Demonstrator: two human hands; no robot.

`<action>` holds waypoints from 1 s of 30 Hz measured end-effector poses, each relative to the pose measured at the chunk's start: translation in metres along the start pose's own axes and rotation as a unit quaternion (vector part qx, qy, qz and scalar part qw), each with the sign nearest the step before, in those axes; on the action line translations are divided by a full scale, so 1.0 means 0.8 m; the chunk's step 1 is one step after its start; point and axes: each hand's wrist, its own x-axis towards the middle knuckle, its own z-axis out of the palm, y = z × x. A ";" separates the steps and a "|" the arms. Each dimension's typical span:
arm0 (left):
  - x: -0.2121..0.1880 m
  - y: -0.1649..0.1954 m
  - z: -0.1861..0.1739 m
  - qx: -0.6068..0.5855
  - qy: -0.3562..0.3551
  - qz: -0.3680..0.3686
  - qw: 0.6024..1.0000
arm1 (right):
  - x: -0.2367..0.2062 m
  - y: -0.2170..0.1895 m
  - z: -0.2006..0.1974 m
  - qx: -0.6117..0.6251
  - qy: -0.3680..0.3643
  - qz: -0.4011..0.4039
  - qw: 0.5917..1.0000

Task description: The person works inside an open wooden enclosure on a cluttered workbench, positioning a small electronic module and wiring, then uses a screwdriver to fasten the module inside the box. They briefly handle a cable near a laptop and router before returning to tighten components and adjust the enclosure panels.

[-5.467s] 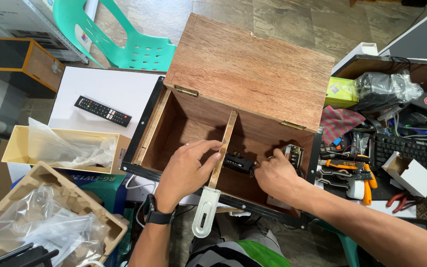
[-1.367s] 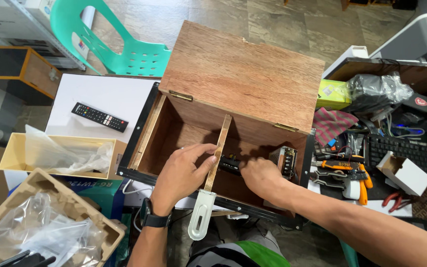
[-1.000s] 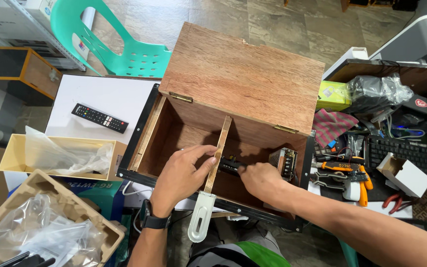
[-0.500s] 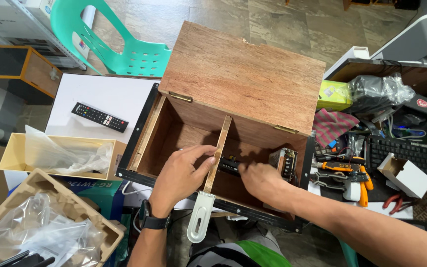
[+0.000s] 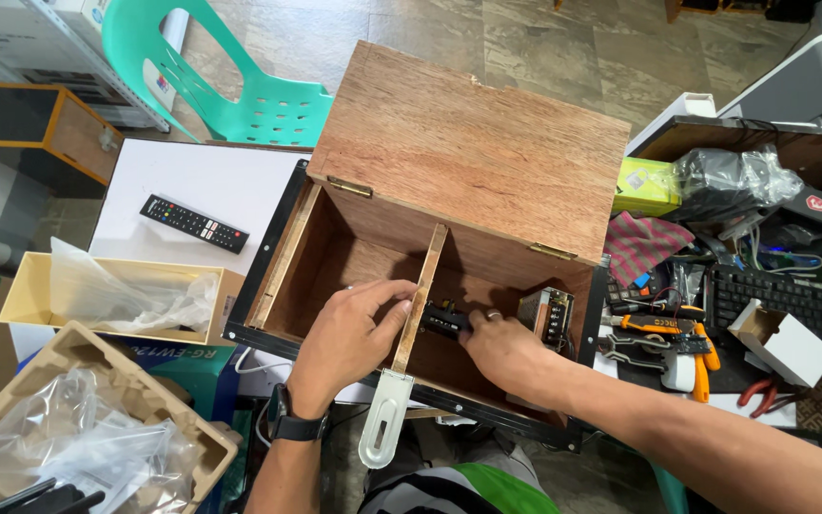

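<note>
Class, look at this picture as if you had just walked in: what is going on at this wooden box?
A person leans over an open wooden box with its hinged lid tipped back. The left hand grips the upright wooden divider inside, while the right hand holds a small black part against it. A metal-cased unit sits in the right compartment. A remote control lies on a white board nearby.

My hands: two, left hand (image 5: pixel 349 333) and right hand (image 5: pixel 501 347), lower centre.
Wooden box (image 5: pixel 473 171): one, centre of the frame.
Divider (image 5: pixel 420 295): one, inside my box.
Brass hinges (image 5: pixel 348 187): two, along the lid.
Remote control (image 5: pixel 193 223): one, left of centre.
Green chair (image 5: pixel 240 86): one, upper left.
Keyboard (image 5: pixel 792 305): one, far right.
My wristwatch (image 5: pixel 292 424): one, lower centre.
</note>
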 end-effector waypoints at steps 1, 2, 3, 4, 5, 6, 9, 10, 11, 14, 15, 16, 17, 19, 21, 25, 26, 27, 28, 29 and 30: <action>-0.001 0.000 0.000 0.002 -0.003 -0.002 1.000 | 0.000 -0.001 0.000 -0.010 -0.037 0.008 0.999; 0.000 0.001 0.000 0.003 -0.007 -0.002 1.000 | 0.002 -0.002 0.000 -0.020 -0.073 0.018 0.997; 0.001 0.001 0.000 0.005 -0.010 -0.004 1.000 | 0.004 -0.003 0.000 -0.030 -0.109 0.025 0.993; 0.000 0.002 0.000 0.002 -0.009 -0.008 1.000 | 0.005 -0.003 -0.001 -0.016 -0.129 0.047 0.990; 0.000 0.002 0.000 0.000 -0.008 -0.009 1.000 | 0.007 -0.003 -0.001 0.000 -0.146 0.071 0.987; 0.001 0.002 0.000 -0.002 -0.007 -0.010 1.000 | 0.007 -0.002 -0.001 0.015 -0.163 0.095 0.982; 0.000 0.002 -0.001 0.002 -0.011 -0.024 1.000 | 0.003 0.002 0.000 -0.040 -0.040 0.018 0.998; 0.001 0.002 -0.001 0.000 -0.011 -0.020 1.000 | 0.003 0.003 0.002 -0.026 -0.036 0.010 0.999; 0.001 0.002 -0.001 -0.003 -0.010 -0.016 1.000 | 0.004 0.003 0.003 -0.012 -0.033 0.003 0.999; 0.001 0.002 -0.001 -0.007 -0.011 -0.011 1.000 | 0.005 0.003 0.007 -0.006 -0.071 0.001 0.997; 0.001 0.001 0.000 -0.009 -0.011 -0.012 1.000 | 0.005 0.002 0.008 -0.011 -0.093 0.001 0.996; 0.000 0.001 0.000 -0.007 -0.010 -0.010 1.000 | 0.007 0.001 0.009 -0.003 -0.101 0.021 0.995; 0.000 0.001 0.000 -0.004 -0.009 -0.008 1.000 | 0.009 0.001 0.009 0.006 -0.108 0.043 0.993; 0.000 0.001 0.000 -0.003 -0.009 -0.007 1.000 | 0.010 0.002 0.011 0.017 -0.083 0.063 0.994; 0.000 0.001 0.000 -0.001 -0.009 -0.009 1.000 | 0.010 0.003 0.013 0.022 -0.017 0.058 0.998; 0.000 0.001 0.000 -0.007 -0.009 -0.001 1.000 | 0.005 0.006 0.021 -0.002 0.012 -0.020 1.000; 0.001 0.001 0.000 -0.004 -0.009 -0.003 1.000 | 0.008 0.006 0.023 -0.010 -0.033 -0.005 0.999; 0.000 0.001 0.000 -0.001 -0.007 -0.005 1.000 | 0.010 0.006 0.024 -0.019 -0.077 0.008 0.997; 0.000 0.001 0.000 0.000 -0.009 -0.007 1.000 | 0.012 0.006 0.025 -0.008 -0.076 0.023 0.997; 0.000 0.001 -0.001 0.001 -0.010 -0.008 1.000 | 0.013 0.007 0.026 0.003 -0.073 0.039 0.997; 0.000 0.002 0.000 0.001 -0.012 -0.009 1.000 | 0.012 0.008 0.026 0.013 -0.071 0.055 0.996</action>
